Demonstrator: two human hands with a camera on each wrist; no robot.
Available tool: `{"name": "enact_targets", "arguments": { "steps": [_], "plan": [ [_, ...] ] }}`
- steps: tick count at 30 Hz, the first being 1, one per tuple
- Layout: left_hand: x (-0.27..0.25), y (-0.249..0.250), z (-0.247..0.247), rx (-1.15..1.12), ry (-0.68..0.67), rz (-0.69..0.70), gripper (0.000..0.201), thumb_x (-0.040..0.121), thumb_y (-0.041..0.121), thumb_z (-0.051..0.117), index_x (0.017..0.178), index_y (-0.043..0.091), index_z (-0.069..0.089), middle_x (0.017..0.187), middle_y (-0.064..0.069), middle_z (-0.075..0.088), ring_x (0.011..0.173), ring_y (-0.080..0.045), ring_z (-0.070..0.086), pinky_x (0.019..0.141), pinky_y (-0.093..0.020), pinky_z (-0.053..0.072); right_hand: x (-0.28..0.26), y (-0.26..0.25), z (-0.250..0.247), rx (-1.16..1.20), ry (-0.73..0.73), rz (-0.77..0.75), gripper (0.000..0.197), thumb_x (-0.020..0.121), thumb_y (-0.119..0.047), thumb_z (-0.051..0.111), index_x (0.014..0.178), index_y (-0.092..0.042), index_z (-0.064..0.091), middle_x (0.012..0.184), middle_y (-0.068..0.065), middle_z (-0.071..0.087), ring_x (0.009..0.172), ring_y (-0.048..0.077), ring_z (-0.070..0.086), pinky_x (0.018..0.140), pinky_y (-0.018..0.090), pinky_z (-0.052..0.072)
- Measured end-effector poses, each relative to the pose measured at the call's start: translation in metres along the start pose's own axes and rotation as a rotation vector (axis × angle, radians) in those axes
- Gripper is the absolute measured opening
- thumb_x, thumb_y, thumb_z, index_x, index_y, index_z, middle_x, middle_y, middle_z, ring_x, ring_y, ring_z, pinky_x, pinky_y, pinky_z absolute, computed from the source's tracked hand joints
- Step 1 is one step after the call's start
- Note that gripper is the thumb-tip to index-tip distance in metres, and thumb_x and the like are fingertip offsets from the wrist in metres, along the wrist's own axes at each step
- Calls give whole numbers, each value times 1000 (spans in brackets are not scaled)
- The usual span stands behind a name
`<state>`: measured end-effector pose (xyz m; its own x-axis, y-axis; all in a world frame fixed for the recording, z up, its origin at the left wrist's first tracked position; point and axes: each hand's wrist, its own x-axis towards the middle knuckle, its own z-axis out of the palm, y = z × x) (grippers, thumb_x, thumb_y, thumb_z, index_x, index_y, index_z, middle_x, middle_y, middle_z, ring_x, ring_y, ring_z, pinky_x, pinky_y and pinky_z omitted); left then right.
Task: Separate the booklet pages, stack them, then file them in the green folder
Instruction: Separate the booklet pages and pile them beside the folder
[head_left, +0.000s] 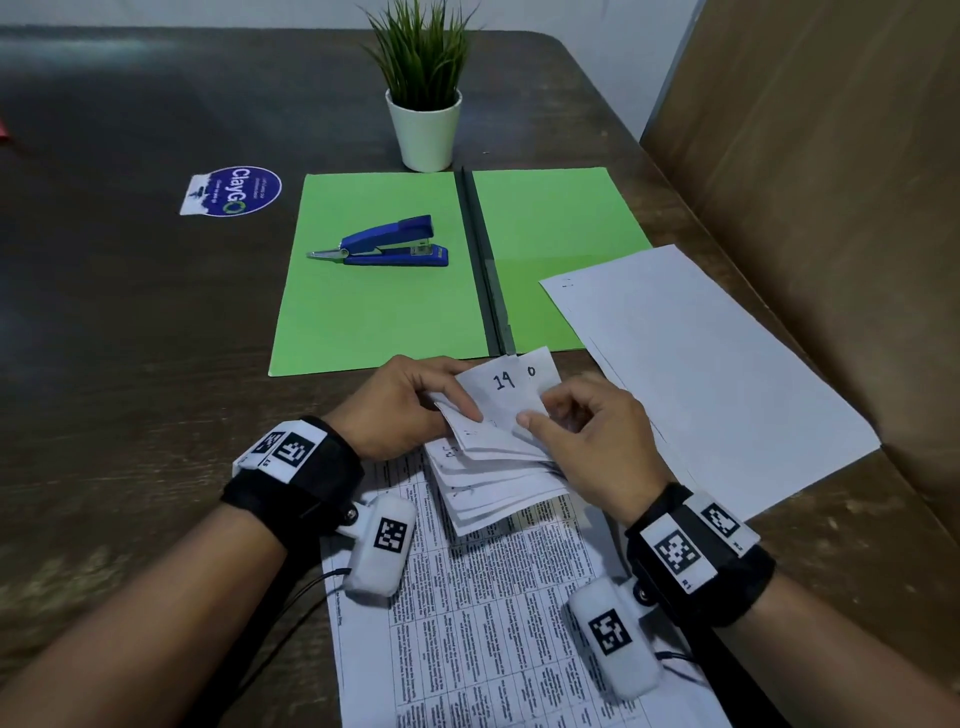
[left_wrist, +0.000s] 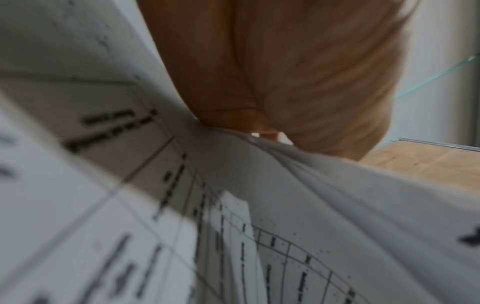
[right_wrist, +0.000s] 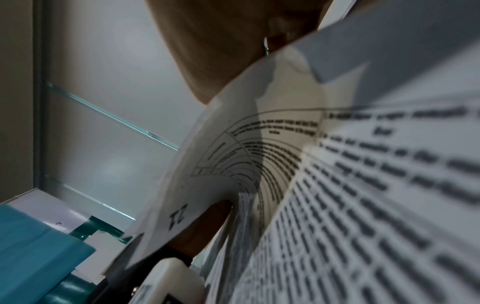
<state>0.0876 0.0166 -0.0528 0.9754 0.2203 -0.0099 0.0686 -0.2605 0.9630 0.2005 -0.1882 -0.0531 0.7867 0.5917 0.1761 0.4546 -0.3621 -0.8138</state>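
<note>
Booklet pages (head_left: 493, 457) were held up in both hands above the near edge of the table (head_left: 130, 322), fanned out at their lower corners. The left hand (head_left: 400, 410) had its thumb and fingers curled round the left side of the bundle, pinching the top leaf, which bore a handwritten "14". The right hand (head_left: 597, 441) pinched the same leaf from the right, thumb on top and fingers bent behind it. From the left wrist view the palm (left_wrist: 298, 82) closed on the sheets; from the right wrist view a page marked "21" curved past the hand (right_wrist: 221, 51).

Under the wrists lay a printed sheet (head_left: 493, 623) of dense tabled text, reaching the near edge. Beyond the hands the green folder (head_left: 374, 291) lay open and flat at the middle of the table, a blue stapler (head_left: 389, 244) resting on its left flap. A blank white sheet (head_left: 701, 374) overlapped the right flap toward the right edge. A potted plant (head_left: 423, 124) stood just behind the folder, and a round sticker (head_left: 234, 191) lay to its left.
</note>
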Motion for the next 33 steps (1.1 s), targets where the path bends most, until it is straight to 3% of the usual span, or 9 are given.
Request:
{"name": "enact_targets", "arguments": {
  "steps": [3,6,12,17,19,22,24,28,33],
  "plan": [
    [0,0,1,-25,16,-9,48,73,-22,75,73,25,82,113,9,74,105,-17,71,91,-31,57,-1,-1,2,18,4,-32,21,76,-20,84,64,-20,67,69,-8,59,62,12,57,60,32,50],
    [0,3,1,-38,19,-23,43,74,-20,75,74,23,81,109,9,74,104,-19,71,90,-31,58,-3,-2,0,0,8,-86,22,80,-19,80,63,-21,68,67,-9,61,59,10,56,57,31,49],
    [0,4,2,-10,16,-26,46,75,-18,73,74,27,80,115,-5,72,104,-23,70,87,-31,58,-4,-4,-2,-38,-22,-160,6,85,-11,74,84,-17,72,68,-17,60,71,9,60,61,20,48],
    [0,4,3,-11,25,-26,38,77,-14,76,76,24,80,112,-10,72,101,-29,70,84,-32,59,-5,-5,-2,-3,10,-198,10,82,-8,75,83,-18,73,69,-11,67,67,10,62,63,29,53],
    [0,5,3,2,20,-20,35,77,-13,76,78,21,79,109,-13,71,100,-31,70,86,-37,59,-5,-4,-2,3,-11,-216,14,82,-7,73,85,-21,76,77,-10,72,68,7,65,66,32,55],
    [0,6,3,1,25,-17,29,77,-10,78,76,19,79,107,-7,73,99,-27,71,91,-41,59,-3,-2,0,-33,-14,-275,11,80,-13,77,87,-21,79,92,-13,69,78,8,65,68,33,56],
    [-1,7,3,-21,20,-20,31,77,-10,79,75,21,80,109,-2,74,99,-23,71,90,-38,59,-2,-1,0,-84,6,-276,7,76,-21,81,82,-21,78,89,-10,62,83,14,61,68,34,53],
    [-1,9,5,-56,13,-12,35,76,-13,78,78,22,82,113,3,75,99,-18,73,83,-27,59,-2,0,1,-102,-8,-240,15,80,-22,75,68,-14,69,76,-7,54,69,15,55,60,35,49],
    [-1,7,5,-54,16,-13,22,77,-15,76,90,3,81,117,-2,74,102,-20,73,86,-27,59,-3,-1,-2,-129,-80,-261,17,87,-11,70,70,-11,66,75,-2,56,66,11,51,59,28,42]
  ]
}}
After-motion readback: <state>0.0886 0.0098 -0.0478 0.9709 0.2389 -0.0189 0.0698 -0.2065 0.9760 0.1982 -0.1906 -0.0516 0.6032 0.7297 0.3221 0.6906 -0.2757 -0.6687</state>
